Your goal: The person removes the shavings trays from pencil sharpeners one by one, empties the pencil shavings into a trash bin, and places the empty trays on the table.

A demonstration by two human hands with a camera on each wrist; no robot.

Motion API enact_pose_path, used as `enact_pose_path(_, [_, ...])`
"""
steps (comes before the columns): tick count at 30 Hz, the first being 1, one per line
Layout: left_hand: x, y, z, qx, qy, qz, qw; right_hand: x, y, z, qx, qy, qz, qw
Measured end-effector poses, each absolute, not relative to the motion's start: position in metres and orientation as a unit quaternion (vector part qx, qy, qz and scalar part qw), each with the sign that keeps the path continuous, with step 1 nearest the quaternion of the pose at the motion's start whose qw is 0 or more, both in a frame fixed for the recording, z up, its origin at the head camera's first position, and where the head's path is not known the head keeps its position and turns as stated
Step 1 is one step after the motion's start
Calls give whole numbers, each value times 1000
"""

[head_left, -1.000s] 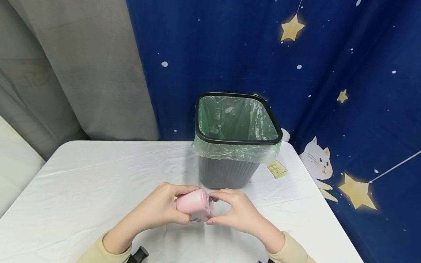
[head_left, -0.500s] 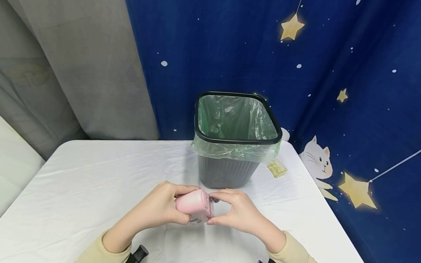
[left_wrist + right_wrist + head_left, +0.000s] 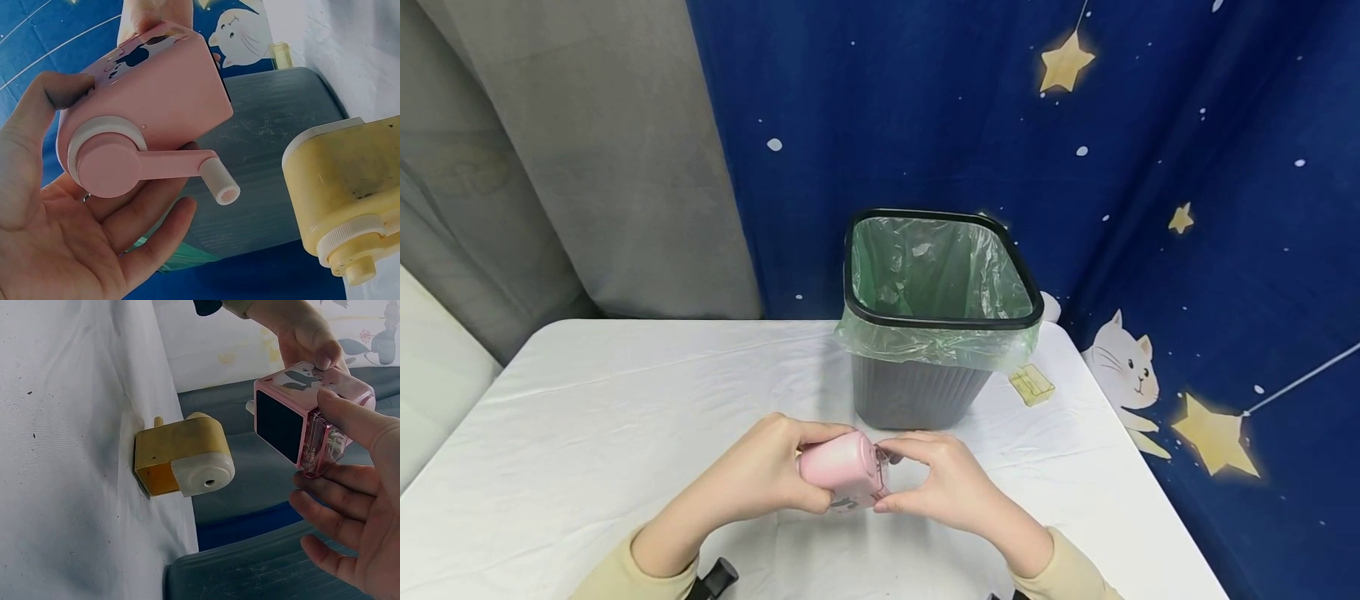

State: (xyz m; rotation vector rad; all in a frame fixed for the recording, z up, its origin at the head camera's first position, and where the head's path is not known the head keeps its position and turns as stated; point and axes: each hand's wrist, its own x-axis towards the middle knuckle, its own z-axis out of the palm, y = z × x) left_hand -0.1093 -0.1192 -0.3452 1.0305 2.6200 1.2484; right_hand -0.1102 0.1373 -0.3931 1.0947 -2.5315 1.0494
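Observation:
My left hand [image 3: 763, 471] grips a pink hand-crank pencil sharpener [image 3: 838, 461] by its body, above the white cloth. In the left wrist view its pink crank [image 3: 169, 164] with a white knob points away from the palm. Thumb and fingers of my right hand [image 3: 938, 482] pinch the clear pink shavings drawer [image 3: 324, 447], which sticks partway out of the sharpener and has bits inside. A yellow pencil sharpener [image 3: 184, 440] with a white front stands on the cloth, its drawer slot empty; the hands mostly hide it in the head view.
A grey bin [image 3: 917, 396] with a black rim and green liner stands just beyond my hands. Right of it lies a clear yellow drawer-like box [image 3: 1032, 385] on the white-covered table [image 3: 647, 392]. Grey and blue curtains [image 3: 925, 100] hang behind.
The clear pink drawer has slid slightly further out of the pink sharpener, toward the right, with the right fingers pinching it. The left hand has stayed nearly still.

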Motion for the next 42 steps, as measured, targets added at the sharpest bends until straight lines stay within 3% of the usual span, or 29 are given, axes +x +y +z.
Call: enact_pose_path(42, [-109, -121, -344, 336, 860, 384, 22, -109, 147, -391, 362, -854, 364, 86])
